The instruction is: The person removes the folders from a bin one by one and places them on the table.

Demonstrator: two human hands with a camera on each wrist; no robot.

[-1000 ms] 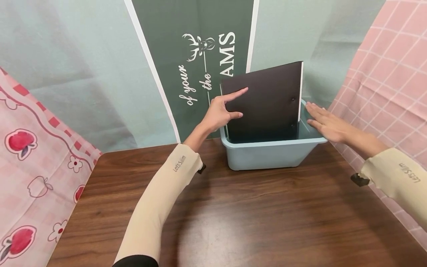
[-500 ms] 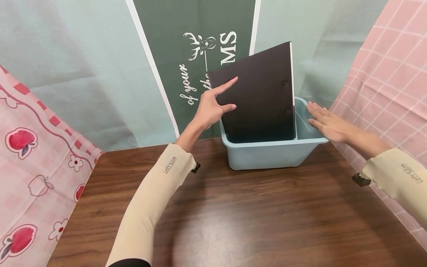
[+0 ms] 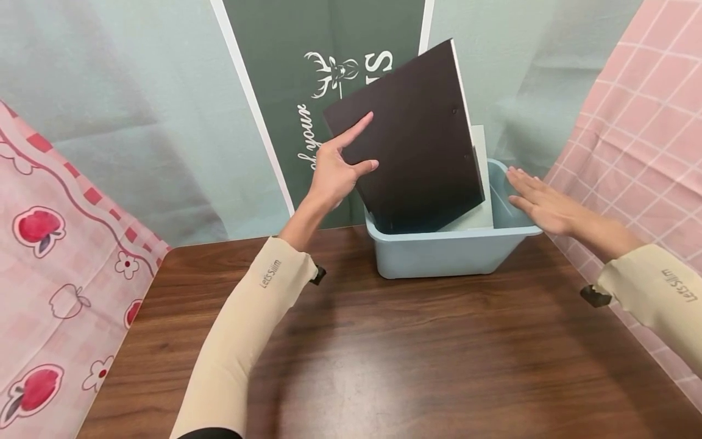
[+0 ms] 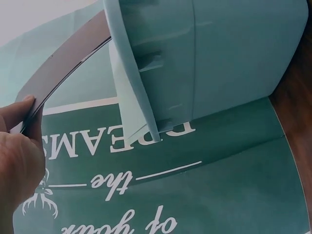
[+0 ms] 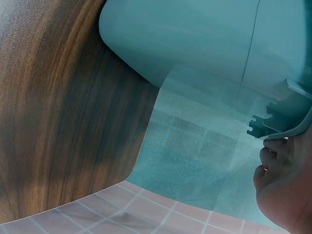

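Note:
My left hand (image 3: pixel 337 174) grips a flat black folder (image 3: pixel 411 140) by its left edge, thumb and index finger on its near face. Held tilted, the folder has two small rivets near its right edge, and its lower corner is still inside the light blue bin (image 3: pixel 439 253). In the left wrist view, the folder (image 4: pixel 66 61) appears edge-on between thumb and fingers. Behind it a pale board (image 3: pixel 479 210) stands in the bin. My right hand (image 3: pixel 548 204) lies with straight fingers over the bin's right rim; the right wrist view shows its fingers (image 5: pixel 270 156) at the rim.
The bin stands at the back of a brown wooden table (image 3: pixel 395 353). A green and pale curtain (image 3: pixel 137 122) hangs directly behind it. Pink checked cloth (image 3: pixel 652 122) borders the right side, and apple-patterned cloth (image 3: pixel 60 262) the left.
My left hand has raised the black folder up and to the left, tilting it and uncovering the pale board behind. The right hand has stayed at the rim.

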